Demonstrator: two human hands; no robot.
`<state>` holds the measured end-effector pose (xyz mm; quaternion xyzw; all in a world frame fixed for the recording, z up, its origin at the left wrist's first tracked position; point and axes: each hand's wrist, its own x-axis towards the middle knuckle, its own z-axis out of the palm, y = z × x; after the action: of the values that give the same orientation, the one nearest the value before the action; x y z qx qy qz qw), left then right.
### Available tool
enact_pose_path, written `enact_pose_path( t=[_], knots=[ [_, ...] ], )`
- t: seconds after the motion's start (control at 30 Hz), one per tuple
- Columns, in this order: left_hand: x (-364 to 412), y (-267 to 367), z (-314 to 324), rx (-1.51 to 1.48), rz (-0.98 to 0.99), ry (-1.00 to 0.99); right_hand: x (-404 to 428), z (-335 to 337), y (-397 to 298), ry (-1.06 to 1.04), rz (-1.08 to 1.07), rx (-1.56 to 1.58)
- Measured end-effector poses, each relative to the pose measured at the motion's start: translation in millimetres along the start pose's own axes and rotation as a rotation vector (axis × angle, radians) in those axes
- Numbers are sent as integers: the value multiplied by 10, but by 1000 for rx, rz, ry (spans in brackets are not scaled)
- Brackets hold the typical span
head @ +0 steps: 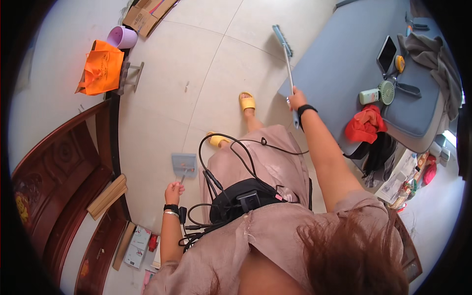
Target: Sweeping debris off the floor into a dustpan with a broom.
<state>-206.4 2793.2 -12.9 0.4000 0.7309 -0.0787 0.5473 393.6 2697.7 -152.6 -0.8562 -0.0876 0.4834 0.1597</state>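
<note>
My right hand (297, 99) is closed around the handle of a grey-blue broom (288, 66). The broom's bristled head points away from me, near the edge of a blue-grey sofa (324, 62). Low on my left side, my left hand (174, 191) grips the thin handle of a blue-grey dustpan (183, 162). Some small orange-brown bits show in the pan near its handle. A small pale scrap (187, 86) lies on the tiled floor (166, 110) beyond the dustpan. Both wrists wear black bands.
An orange bag (101, 70) rests on a small stool (136, 77) at the left, near a purple bin (123, 37) and a cardboard box (142, 20). Dark wooden doors (66, 162) line the left. A tablet (387, 54), green fan (386, 92) and red cloth (366, 123) lie on the sofa.
</note>
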Motion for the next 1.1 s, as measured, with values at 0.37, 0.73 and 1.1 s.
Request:
enact_pose_path(
  t=[0.37,0.73,1.1],
  knots=[
    [-63,-1314,-594,92,86,-134,-1780,1903,650,-251,-50,-45],
    [-83,-3246,-2313,682,-33,806,-847,1533,-19,96,-226,-116],
    [-39,-4152,-2598,653,-498,824,626,2813,-1108,18,-364,-668]
  ],
)
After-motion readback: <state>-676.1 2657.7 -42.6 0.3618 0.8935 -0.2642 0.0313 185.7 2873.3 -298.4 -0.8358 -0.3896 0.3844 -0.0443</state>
